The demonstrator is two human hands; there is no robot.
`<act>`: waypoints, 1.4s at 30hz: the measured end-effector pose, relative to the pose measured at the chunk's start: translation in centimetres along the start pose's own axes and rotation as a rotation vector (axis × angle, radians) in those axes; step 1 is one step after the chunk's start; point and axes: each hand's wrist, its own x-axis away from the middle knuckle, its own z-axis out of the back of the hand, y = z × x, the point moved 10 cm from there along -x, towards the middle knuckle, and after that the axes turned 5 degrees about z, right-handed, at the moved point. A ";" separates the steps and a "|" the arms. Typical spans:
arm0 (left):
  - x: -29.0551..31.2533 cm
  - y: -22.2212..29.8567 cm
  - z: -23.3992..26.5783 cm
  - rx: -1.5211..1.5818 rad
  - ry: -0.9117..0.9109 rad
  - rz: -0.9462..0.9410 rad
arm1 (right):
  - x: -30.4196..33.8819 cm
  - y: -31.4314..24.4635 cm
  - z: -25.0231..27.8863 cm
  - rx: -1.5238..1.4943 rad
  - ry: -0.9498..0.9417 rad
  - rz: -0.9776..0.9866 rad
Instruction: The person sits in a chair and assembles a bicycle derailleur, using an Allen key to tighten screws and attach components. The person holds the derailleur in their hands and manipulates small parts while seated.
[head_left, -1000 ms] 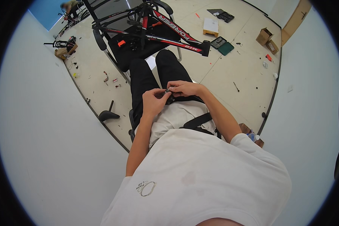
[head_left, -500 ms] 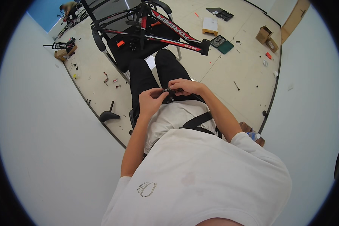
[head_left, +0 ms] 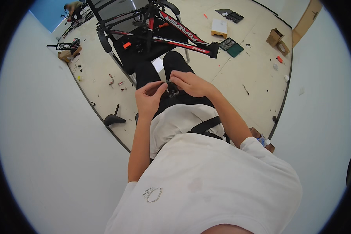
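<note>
One dark part [head_left: 172, 92] is over the legs [head_left: 146, 73], pinched by the fingers of the left hand [head_left: 148, 100] at its 10 o'clock and the right hand [head_left: 193, 84] at its 2 o'clock. The hands hide bits of it, and I cannot tell its shape. At 12 o'clock a frame [head_left: 179, 27] lies on a chair [head_left: 123, 61], cut off up top. At 11 o'clock a person [head_left: 77, 10] is tiny and blurry. At 4 o'clock an arm [head_left: 226, 114] hides some of a box [head_left: 255, 132].

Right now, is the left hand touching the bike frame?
Apart: the head view shows a trouser leg and chair seat between the left hand and bike frame.
</note>
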 end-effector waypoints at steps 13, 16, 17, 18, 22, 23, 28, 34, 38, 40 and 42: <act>4.5 13.0 -1.1 -0.089 -0.070 -0.488 | 2.7 -10.8 4.4 -0.026 0.174 0.210; 4.8 14.0 -1.1 -0.116 -0.042 -0.531 | 2.8 -11.0 4.4 -0.038 0.186 0.259; 4.9 14.2 -1.1 -0.121 -0.029 -0.547 | 2.8 -11.0 4.4 -0.034 0.192 0.268; 4.9 14.2 -1.1 -0.126 -0.027 -0.550 | 2.8 -11.0 4.4 -0.034 0.192 0.262; 5.1 14.4 -1.1 -0.154 -0.015 -0.562 | 2.9 -11.7 4.5 -0.025 0.186 0.255; 5.1 14.4 -1.1 -0.163 -0.012 -0.565 | 3.0 -11.8 4.5 -0.022 0.183 0.258; 5.0 13.7 -1.1 -0.145 -0.025 -0.519 | 2.8 -12.1 3.7 0.077 0.138 0.263; 4.9 13.9 -1.0 -0.173 -0.013 -0.514 | 2.4 -11.3 3.4 0.087 0.124 0.251; 4.7 13.6 -0.9 -0.193 -0.006 -0.523 | 2.2 -10.1 3.7 -0.028 0.159 0.249; 4.6 13.3 -1.0 -0.162 -0.015 -0.494 | 2.3 -10.0 3.7 -0.069 0.138 0.204; 4.6 13.1 -1.1 -0.146 -0.020 -0.476 | 2.4 -10.0 3.9 -0.098 0.139 0.192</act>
